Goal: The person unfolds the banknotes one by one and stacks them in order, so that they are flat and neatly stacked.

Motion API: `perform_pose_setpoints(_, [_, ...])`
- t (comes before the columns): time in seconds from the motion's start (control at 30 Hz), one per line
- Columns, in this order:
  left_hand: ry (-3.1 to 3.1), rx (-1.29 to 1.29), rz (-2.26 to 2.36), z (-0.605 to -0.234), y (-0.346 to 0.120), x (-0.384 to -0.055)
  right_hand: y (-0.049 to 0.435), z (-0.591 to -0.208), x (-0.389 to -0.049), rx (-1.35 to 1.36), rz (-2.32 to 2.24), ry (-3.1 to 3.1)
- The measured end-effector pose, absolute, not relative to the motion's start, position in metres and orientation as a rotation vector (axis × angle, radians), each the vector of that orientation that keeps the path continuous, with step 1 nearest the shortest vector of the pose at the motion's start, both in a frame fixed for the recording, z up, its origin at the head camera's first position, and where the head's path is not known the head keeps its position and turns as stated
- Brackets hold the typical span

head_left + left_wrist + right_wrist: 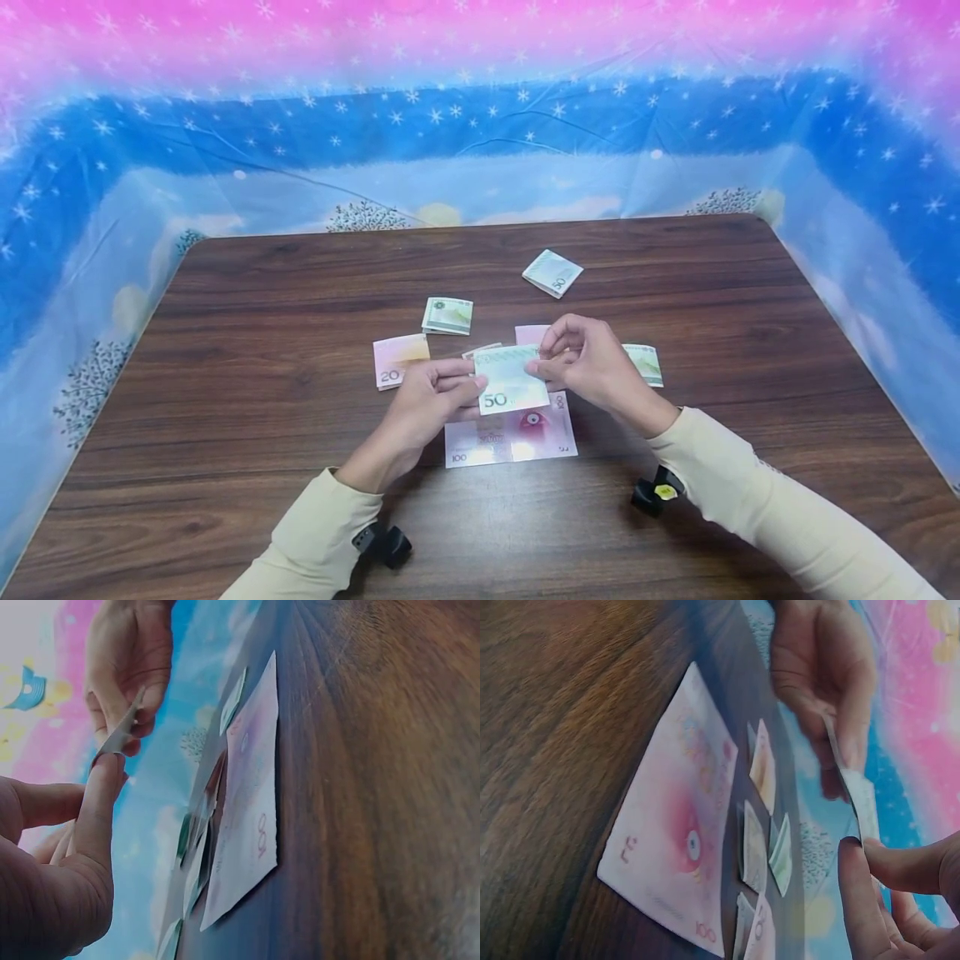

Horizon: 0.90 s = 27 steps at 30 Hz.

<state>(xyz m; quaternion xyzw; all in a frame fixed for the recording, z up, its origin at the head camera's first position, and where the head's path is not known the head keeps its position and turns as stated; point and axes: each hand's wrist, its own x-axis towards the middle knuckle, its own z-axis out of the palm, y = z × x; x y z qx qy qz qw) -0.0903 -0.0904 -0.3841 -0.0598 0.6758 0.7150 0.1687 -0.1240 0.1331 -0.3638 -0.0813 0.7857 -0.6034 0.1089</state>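
In the head view, a folded green banknote [513, 379] marked 50 is held up above the table between both hands. My left hand [420, 408] pinches its left edge between thumb and fingers. The upper right edge is pinched by my right hand [600, 367]. Both wrist views show this note [845, 769] nearly edge-on between the two hands, apart from the tabletop. Beneath it, a pink 100 banknote [512, 442] lies spread out on the table, its upper part covered by the held note in the head view.
Folded banknotes lie around on the wooden table [262, 417]: a 20 note [393, 362], a green note [447, 317], a 50 note [552, 273] and another green note [647, 367] beside the right wrist. A pink note [529, 335] is partly hidden behind the held one. Patterned cloth [450, 125] surrounds the table.
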Motion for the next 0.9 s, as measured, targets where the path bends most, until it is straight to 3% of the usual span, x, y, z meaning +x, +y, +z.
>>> perform_pose_setpoints(0.4, [1.905, -0.125, 2.040, -0.377, -0.088, -0.089, 0.131, -0.371, -0.117, -0.269, -1.641, 2.426])
perform_pose_setpoints(0.9, [1.816, 0.035, 2.025, -0.375, -0.088, -0.089, 0.123, -0.370, -0.105, -0.167, -1.741, 2.061])
